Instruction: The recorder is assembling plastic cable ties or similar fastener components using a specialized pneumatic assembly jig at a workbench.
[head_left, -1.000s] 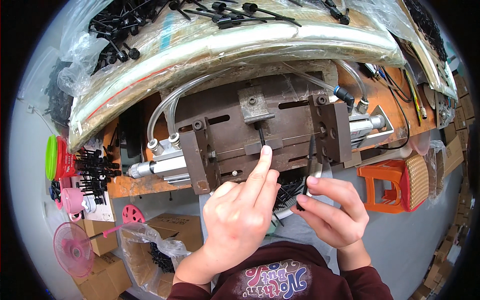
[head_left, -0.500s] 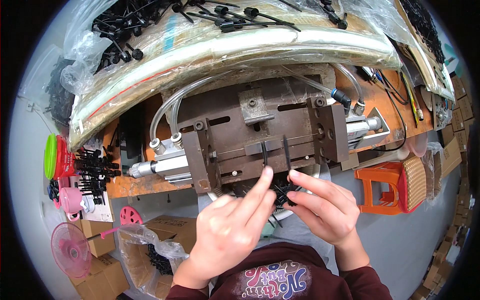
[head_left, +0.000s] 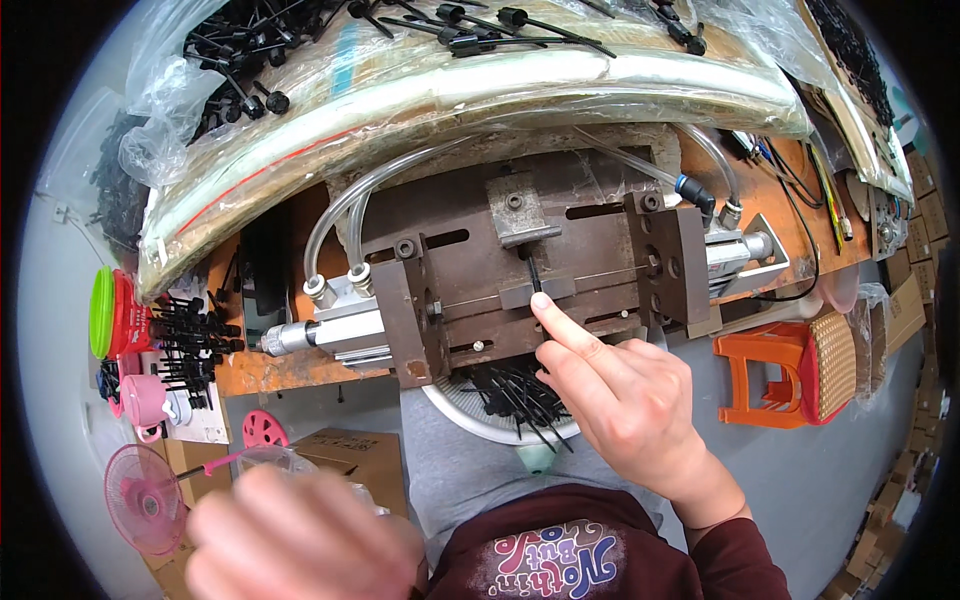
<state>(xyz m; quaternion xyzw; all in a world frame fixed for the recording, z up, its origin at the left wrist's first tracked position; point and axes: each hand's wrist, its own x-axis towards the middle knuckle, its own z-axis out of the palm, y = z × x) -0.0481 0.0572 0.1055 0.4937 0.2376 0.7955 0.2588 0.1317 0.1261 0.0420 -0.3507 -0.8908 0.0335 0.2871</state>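
My right hand point(head_left: 620, 395) reaches up to the brown metal press jig point(head_left: 530, 275) on the workbench. Its forefinger tip touches the lower end of a thin black plastic pin point(head_left: 533, 270) standing in the jig's middle slot. My left hand point(head_left: 300, 540) is low at the bottom left, blurred, fingers curled; whether it holds anything cannot be told. A white bowl point(head_left: 450, 410) with several black pins sits on my lap below the jig.
Silver air cylinders point(head_left: 330, 330) with clear hoses flank the jig. Bags of black pins point(head_left: 250, 70) lie on the plastic-covered shelf behind. An orange stool point(head_left: 770, 370) stands at right, pink fans point(head_left: 145, 500) and a cardboard box at lower left.
My left hand dropped away from the jig to the lower left. My right hand moved up and its forefinger now presses the pin in the middle slot.
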